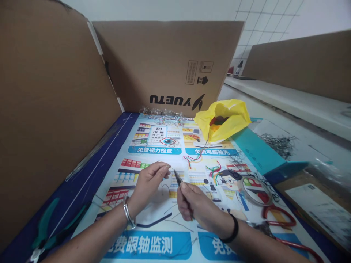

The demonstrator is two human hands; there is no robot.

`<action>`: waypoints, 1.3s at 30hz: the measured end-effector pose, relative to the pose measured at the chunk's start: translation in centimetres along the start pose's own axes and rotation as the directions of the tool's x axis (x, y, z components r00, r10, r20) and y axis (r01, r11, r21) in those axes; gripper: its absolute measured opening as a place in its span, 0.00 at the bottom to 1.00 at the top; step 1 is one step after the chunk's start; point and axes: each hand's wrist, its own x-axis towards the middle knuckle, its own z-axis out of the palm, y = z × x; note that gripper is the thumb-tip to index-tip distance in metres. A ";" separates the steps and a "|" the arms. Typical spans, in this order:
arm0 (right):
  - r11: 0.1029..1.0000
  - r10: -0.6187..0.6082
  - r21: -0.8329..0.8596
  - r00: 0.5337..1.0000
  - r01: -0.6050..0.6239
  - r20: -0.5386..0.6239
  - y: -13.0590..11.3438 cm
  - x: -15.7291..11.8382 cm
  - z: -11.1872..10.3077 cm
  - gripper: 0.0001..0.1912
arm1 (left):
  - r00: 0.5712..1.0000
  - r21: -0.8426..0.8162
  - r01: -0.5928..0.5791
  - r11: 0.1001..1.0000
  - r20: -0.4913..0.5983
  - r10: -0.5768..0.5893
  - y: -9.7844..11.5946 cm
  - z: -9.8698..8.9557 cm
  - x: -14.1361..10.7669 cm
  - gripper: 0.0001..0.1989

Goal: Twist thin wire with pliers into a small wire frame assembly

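Note:
Near the middle of the printed sheet (pixel 126 186), my left hand (pixel 150 184) pinches something thin, perhaps wire, too small to make out well. My right hand (pixel 192 201), a little lower and to its right, is closed around a slim dark metal tool (pixel 178 178). The tool's tip points up and left, close to my left fingertips. Red, green and yellow threads (pixel 215 172) lie on the sheet beyond my right hand. A curved thin wire (pixel 165 188) shows between my wrists.
Green-handled pliers (pixel 44 226) lie at the lower left, red-handled scissors (pixel 279 219) at the lower right beside a clear roll (pixel 256 190). A yellow bag (pixel 236 118) stands at the back right. Cardboard panels (pixel 164 54) rise behind and left; tangled wire (pixel 276 144) lies right.

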 end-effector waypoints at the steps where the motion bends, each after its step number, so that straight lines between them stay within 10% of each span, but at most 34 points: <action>1: 1.000 0.003 0.013 1.000 -0.003 -0.001 -0.1 0.0 0.1 0.23 | 1.000 0.027 -0.019 0.999 -0.010 0.019 -0.2 0.0 0.0 0.08; 7: 0.998 0.028 0.062 1.000 -0.027 -0.008 0.0 -0.3 0.5 0.24 | 0.988 0.195 -0.151 0.969 -0.002 0.155 -0.1 -0.2 -0.1 0.07; 33: 0.959 0.268 0.078 0.962 -0.271 0.048 -0.8 -0.4 0.5 0.22 | 0.998 0.263 -0.052 0.963 0.041 0.042 0.0 -0.4 0.6 0.12; 39: 0.853 0.038 -0.520 0.999 -0.041 -0.016 -2.8 -0.6 -0.4 0.23 | 0.989 0.127 0.112 0.986 0.083 -0.123 -0.2 -1.1 1.6 0.10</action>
